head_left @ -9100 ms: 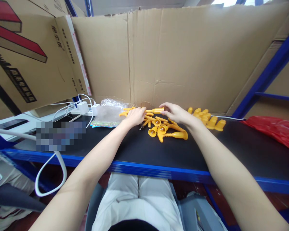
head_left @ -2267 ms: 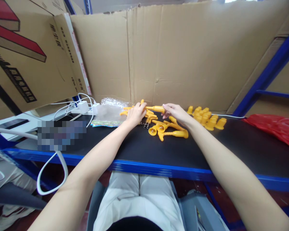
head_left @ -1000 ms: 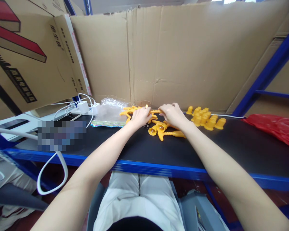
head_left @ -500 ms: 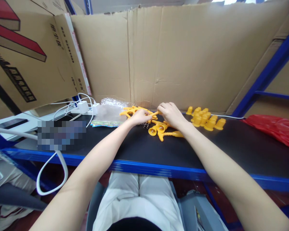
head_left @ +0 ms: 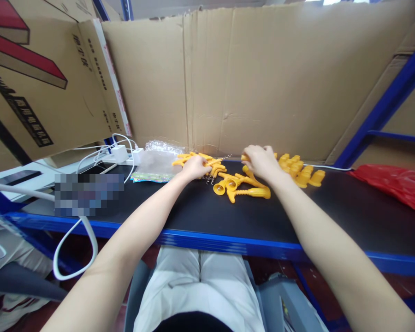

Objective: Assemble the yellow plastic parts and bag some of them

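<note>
A heap of yellow plastic handle pieces (head_left: 240, 186) lies on the black shelf top (head_left: 207, 212), some with bell-shaped ends. My left hand (head_left: 194, 167) rests on a second cluster of yellow pieces (head_left: 193, 159) at the back, fingers curled over them. My right hand (head_left: 261, 160) is closed around a yellow piece whose end shows at its left side. It hovers between the heap and a group of yellow caps (head_left: 297, 169) to the right. A few small metal springs (head_left: 210, 179) lie by the heap.
A cardboard wall (head_left: 256, 78) backs the shelf, and a printed carton (head_left: 38, 78) leans at left. Clear plastic bags (head_left: 157, 161) and white chargers with cables (head_left: 119, 154) lie left of the parts. A red bag (head_left: 394, 186) sits at right. The blue shelf edge (head_left: 207, 242) is nearest.
My right hand has moved right, away from my left hand, toward the yellow caps, with a yellow piece in it. My left hand stays on the back cluster.
</note>
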The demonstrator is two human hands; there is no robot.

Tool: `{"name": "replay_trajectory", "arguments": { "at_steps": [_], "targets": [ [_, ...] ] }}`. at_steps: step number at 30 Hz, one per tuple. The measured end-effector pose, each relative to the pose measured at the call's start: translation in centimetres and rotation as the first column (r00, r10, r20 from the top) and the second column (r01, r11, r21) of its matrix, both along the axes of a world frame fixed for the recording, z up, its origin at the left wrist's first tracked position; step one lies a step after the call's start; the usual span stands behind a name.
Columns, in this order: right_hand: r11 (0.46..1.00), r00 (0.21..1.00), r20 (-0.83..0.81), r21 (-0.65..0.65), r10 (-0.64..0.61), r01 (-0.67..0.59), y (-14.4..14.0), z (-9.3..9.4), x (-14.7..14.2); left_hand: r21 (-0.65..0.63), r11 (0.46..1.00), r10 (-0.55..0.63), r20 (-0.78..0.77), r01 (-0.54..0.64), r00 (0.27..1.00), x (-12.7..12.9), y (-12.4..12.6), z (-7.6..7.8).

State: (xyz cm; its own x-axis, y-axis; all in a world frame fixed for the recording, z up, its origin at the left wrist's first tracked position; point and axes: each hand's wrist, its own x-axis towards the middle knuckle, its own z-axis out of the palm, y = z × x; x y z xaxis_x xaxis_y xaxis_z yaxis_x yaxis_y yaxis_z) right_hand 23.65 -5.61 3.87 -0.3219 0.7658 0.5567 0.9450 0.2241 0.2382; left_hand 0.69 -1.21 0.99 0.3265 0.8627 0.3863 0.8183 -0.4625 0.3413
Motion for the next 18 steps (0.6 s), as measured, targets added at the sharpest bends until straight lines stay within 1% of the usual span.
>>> {"name": "replay_trajectory", "arguments": {
  "at_steps": [2, 3, 4, 6, 7, 8, 10, 11, 13, 15, 16, 18],
  "targets": [
    [0.99, 0.988, -0.062, -0.01, -0.143, 0.143, -0.2, 0.9, 2.0, 0.037, 0.996, 0.086, 0.007, -0.086, 0.996, -0.7, 0.4, 0.1],
    [0.974, 0.969, -0.095, -0.039, -0.227, 0.224, -0.3, 1.4, 3.1, 0.058, 0.993, 0.105, 0.023, -0.106, 0.994, -0.9, 0.6, 0.1],
    [0.946, 0.938, -0.131, -0.091, -0.32, 0.31, -0.3, 1.7, 4.2, 0.076, 0.989, 0.124, 0.045, -0.127, 0.991, -1.1, 0.8, 0.0],
    [0.86, 0.857, -0.169, -0.264, -0.486, 0.436, -0.3, 2.2, 6.4, 0.11, 0.982, 0.144, 0.09, -0.153, 0.986, -1.4, 1.1, -0.2],
    [0.801, 0.815, -0.162, -0.368, -0.556, 0.473, -0.2, 2.3, 7.4, 0.122, 0.979, 0.148, 0.106, -0.161, 0.983, -1.4, 1.2, -0.3],
    [0.754, 0.795, -0.147, -0.452, -0.589, 0.476, -0.1, 2.3, 8.3, 0.129, 0.978, 0.147, 0.115, -0.162, 0.982, -1.3, 1.4, -0.6],
    [0.68, 0.76, -0.129, -0.557, -0.637, 0.476, 0.2, 2.1, 9.8, 0.144, 0.979, 0.129, 0.117, -0.146, 0.985, -1.3, 1.6, -1.1],
    [0.649, 0.741, -0.13, -0.596, -0.659, 0.473, 0.3, 1.9, 10.3, 0.158, 0.979, 0.112, 0.112, -0.129, 0.987, -1.2, 1.7, -1.4],
    [0.604, 0.706, -0.143, -0.649, -0.693, 0.462, 0.6, 1.5, 11.2, 0.21, 0.974, 0.065, 0.092, -0.083, 0.994, -1.2, 2.1, -1.9],
    [0.571, 0.678, -0.155, -0.687, -0.718, 0.448, 1.1, 0.9, 11.9, 0.248, 0.968, 0.019, 0.049, -0.031, 0.999, -1.2, 2.3, -2.3],
    [0.573, 0.666, -0.174, -0.689, -0.725, 0.444, 1.4, 0.5, 12.4, 0.253, 0.968, 0.001, 0.022, -0.007, 1.0, -1.2, 2.4, -2.5],
    [0.683, 0.679, -0.3, -0.605, -0.67, 0.408, 2.1, -0.2, 13.3, 0.236, 0.971, -0.019, -0.03, 0.026, 0.999, -1.1, 2.5, -2.9]
  ]
}}
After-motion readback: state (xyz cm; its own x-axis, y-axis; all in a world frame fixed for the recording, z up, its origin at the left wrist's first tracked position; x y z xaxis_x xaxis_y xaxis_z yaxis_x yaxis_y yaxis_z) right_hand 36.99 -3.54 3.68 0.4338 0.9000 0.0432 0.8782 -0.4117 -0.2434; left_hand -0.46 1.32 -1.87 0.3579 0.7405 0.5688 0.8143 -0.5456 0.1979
